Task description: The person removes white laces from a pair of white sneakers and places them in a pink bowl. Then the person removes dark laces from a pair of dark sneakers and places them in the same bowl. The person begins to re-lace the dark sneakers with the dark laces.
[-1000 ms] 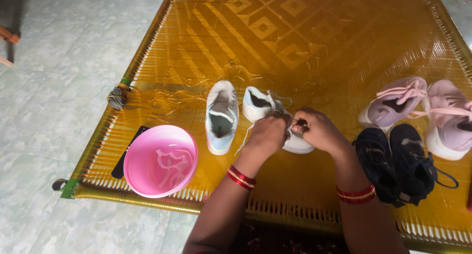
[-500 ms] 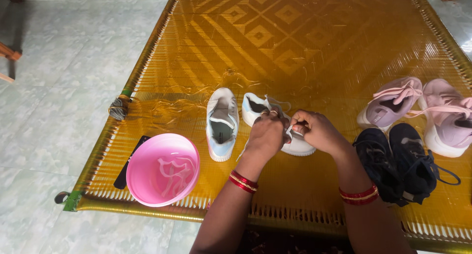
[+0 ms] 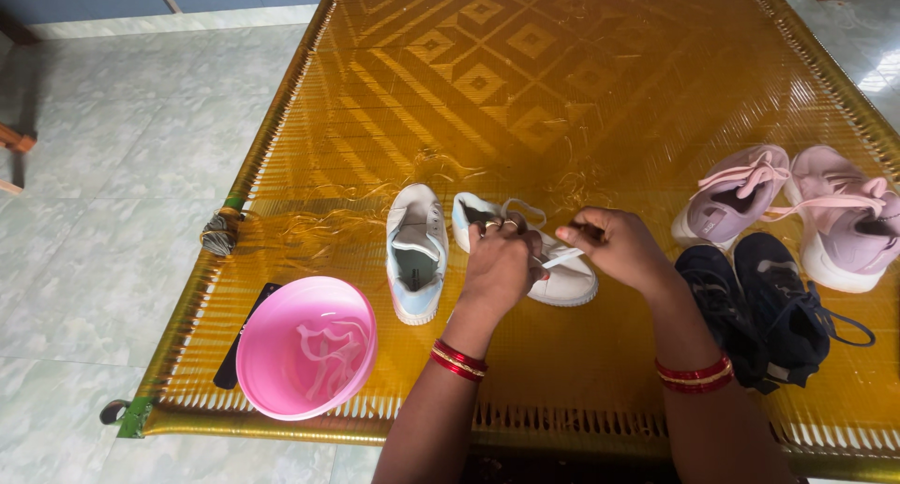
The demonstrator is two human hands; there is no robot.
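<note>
Two white sneakers lie on a yellow woven mat. My left hand rests on the right-hand white sneaker and pinches its white lace. My right hand grips the other end of that lace just to the right, above the shoe's toe. The other white sneaker lies untouched to the left, with its opening facing up. A loose loop of lace shows behind my left hand. Red bangles circle both wrists.
A pink plastic bowl holding a white lace in water sits at the mat's near-left corner, beside a flat black object. A pair of dark navy sneakers and a pair of pale pink sneakers lie at the right. Tiled floor lies left.
My hands have stayed on the same white sneaker, with the right hand drawing the lace out a little to the right. The view has tilted down slightly.
</note>
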